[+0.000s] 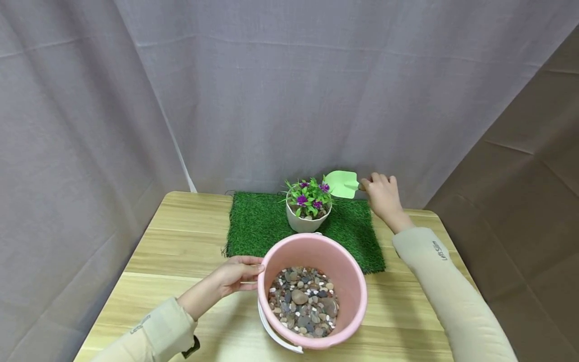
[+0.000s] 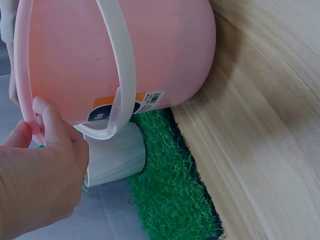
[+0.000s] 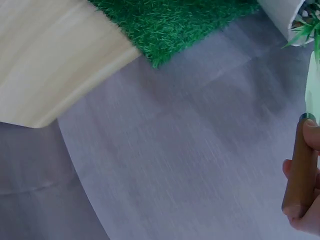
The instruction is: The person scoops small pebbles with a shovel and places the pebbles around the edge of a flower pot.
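Observation:
A pink bucket (image 1: 350, 286) stands on the front of the wooden table, its bottom covered with mixed pebbles (image 1: 300, 306). My left hand (image 1: 239, 275) pinches its rim on the left side, thumb and fingers on either side of the edge in the left wrist view. My right hand (image 1: 384, 198) grips the wooden handle (image 3: 300, 170) of a light green trowel (image 1: 342, 184). The blade points left, right beside a white flowerpot (image 1: 307, 224) behind the bucket. Purple flowers (image 1: 302, 200) and green leaves fill the pot, with small stones around the stems.
Under the flowerpot lies a green artificial grass mat (image 1: 258, 218) at the back of the wooden table (image 1: 190, 241). The bucket's white carrying handle (image 2: 120, 45) hangs down its left side. A grey curtain (image 1: 289, 100) rises behind the table, and a brown cloth (image 1: 524, 191) hangs on the right.

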The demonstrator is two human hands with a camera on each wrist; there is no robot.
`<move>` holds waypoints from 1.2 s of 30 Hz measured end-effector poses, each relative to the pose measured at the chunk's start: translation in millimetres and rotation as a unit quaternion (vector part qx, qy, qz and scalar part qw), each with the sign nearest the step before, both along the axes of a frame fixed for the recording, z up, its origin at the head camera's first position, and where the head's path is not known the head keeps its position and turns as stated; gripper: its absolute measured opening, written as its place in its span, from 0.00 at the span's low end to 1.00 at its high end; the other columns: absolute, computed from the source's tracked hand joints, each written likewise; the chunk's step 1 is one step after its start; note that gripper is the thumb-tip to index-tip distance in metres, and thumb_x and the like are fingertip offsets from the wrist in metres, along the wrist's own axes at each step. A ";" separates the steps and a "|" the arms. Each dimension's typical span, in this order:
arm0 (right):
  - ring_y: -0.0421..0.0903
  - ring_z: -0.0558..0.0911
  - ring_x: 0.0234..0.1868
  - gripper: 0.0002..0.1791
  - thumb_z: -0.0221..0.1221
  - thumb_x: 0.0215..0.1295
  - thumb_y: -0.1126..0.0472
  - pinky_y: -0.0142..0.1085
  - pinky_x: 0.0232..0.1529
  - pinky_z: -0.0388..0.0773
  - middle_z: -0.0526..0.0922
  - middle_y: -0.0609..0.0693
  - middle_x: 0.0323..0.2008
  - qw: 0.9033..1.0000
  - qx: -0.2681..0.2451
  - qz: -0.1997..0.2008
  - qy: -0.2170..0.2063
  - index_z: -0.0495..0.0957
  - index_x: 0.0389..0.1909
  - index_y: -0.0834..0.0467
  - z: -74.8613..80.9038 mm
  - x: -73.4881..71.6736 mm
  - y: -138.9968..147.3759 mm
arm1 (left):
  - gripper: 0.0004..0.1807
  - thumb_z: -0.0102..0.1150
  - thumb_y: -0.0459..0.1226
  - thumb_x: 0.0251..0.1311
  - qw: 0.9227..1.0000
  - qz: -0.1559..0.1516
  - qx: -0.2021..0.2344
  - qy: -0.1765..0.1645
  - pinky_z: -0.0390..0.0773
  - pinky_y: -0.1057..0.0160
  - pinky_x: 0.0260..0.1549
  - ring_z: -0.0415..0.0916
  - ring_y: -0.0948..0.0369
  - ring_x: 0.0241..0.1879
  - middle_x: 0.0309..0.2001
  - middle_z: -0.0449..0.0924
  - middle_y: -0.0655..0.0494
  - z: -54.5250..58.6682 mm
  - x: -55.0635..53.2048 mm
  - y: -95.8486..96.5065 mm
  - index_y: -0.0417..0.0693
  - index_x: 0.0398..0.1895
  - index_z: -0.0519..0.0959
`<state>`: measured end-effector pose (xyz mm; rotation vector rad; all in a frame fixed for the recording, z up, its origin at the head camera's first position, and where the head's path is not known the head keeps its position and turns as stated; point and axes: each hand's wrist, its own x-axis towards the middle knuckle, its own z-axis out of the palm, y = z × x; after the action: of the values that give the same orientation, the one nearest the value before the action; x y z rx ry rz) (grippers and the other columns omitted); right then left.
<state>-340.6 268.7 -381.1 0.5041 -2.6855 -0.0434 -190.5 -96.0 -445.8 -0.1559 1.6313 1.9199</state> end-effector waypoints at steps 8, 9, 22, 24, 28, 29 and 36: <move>0.61 0.76 0.36 0.14 0.62 0.57 0.68 0.52 0.33 0.69 0.77 0.65 0.36 0.999 -0.032 -0.023 0.004 0.79 0.46 0.63 14.1 24.0 20.2 | 0.24 0.55 0.31 0.61 1.000 -0.001 0.005 -0.003 0.86 0.66 0.41 0.81 0.66 0.33 0.32 0.83 0.58 -1.1 0.4 -2.9 0.28 0.59 0.67; 0.61 0.77 0.36 0.14 0.61 0.58 0.67 0.53 0.34 0.69 0.77 0.65 0.36 0.999 -0.037 -0.023 0.004 0.79 0.46 0.63 15.0 26.8 22.1 | 0.24 0.55 0.30 0.61 1.000 -0.002 0.005 -0.002 0.86 0.66 0.40 0.81 0.66 0.33 0.32 0.83 0.58 -1.2 0.4 -3.1 0.28 0.59 0.67; 0.57 0.79 0.33 0.11 0.66 0.53 0.67 0.47 0.31 0.69 0.81 0.60 0.33 0.989 -0.047 0.114 0.078 0.81 0.39 0.61 31.2 81.8 -9.2 | 0.22 0.54 0.29 0.62 1.000 -0.014 0.014 0.004 0.86 0.66 0.40 0.80 0.66 0.32 0.30 0.82 0.58 -1.5 -1.0 -2.9 0.27 0.58 0.67; 0.56 0.80 0.33 0.12 0.66 0.52 0.67 0.46 0.32 0.70 0.81 0.59 0.33 0.986 -0.044 0.140 0.080 0.81 0.39 0.61 32.2 90.1 -17.0 | 0.23 0.53 0.29 0.62 1.000 -0.019 0.015 0.006 0.86 0.66 0.40 0.80 0.66 0.32 0.30 0.81 0.58 -1.7 -1.4 -3.1 0.27 0.59 0.66; 0.53 0.79 0.33 0.14 0.68 0.48 0.68 0.42 0.33 0.70 0.81 0.56 0.33 0.979 -0.032 0.189 0.070 0.82 0.39 0.60 29.2 104.8 -31.0 | 0.23 0.53 0.30 0.63 1.000 -0.025 0.017 0.005 0.86 0.66 0.40 0.80 0.66 0.32 0.31 0.81 0.59 -2.5 -1.9 -3.1 0.27 0.59 0.65; 0.52 0.79 0.34 0.15 0.68 0.47 0.68 0.41 0.33 0.70 0.82 0.55 0.34 0.977 -0.025 0.201 0.064 0.82 0.39 0.60 27.5 108.3 -34.2 | 0.23 0.53 0.30 0.63 1.000 -0.025 0.018 0.004 0.86 0.66 0.41 0.80 0.66 0.33 0.31 0.81 0.59 -2.8 -2.0 -3.0 0.27 0.59 0.65; 0.45 0.76 0.30 0.13 0.71 0.42 0.62 0.33 0.31 0.63 0.79 0.48 0.30 0.967 0.048 0.247 0.034 0.83 0.34 0.53 10.2 129.1 -54.2 | 0.22 0.53 0.30 0.63 1.000 -0.022 0.020 0.000 0.86 0.67 0.39 0.80 0.66 0.33 0.31 0.81 0.58 -2.1 -1.3 -3.0 0.28 0.59 0.66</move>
<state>-211.6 214.5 -370.9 1.1634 -2.4246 -0.0466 -191.7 -99.0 -447.9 -0.1034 1.5820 1.9171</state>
